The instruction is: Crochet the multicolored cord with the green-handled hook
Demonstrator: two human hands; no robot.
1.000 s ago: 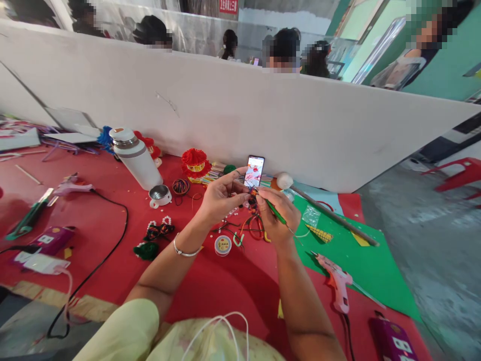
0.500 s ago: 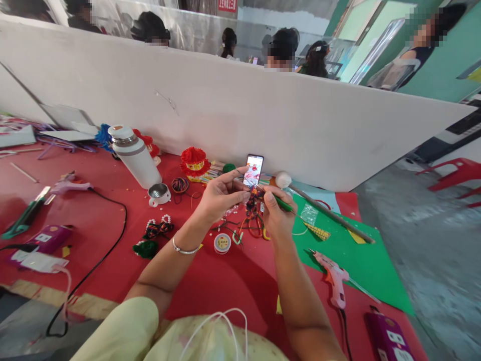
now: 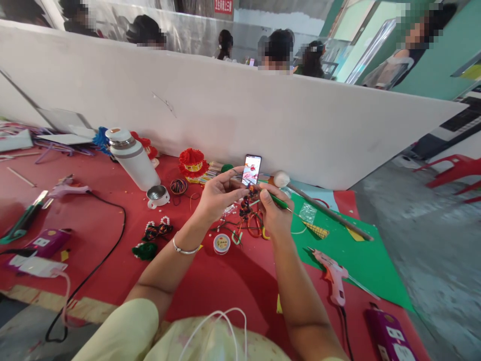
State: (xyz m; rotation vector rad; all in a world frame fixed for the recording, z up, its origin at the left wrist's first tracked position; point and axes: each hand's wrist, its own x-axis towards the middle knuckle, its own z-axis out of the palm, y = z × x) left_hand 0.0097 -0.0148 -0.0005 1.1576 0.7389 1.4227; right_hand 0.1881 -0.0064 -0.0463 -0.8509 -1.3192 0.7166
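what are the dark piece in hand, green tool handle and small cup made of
Dark piece: probably matte yarn, from its lumpy, multicoloured look. Green tool handle: likely smooth plastic, evenly coloured. Small cup: seemingly polished metal inside, reflecting grey; white outside, perhaps plastic or coated metal.

Pale yellow sleeve [image 3: 122, 328], 1 silver left-wrist bangle [image 3: 185, 251], white cord [image 3: 221, 314]
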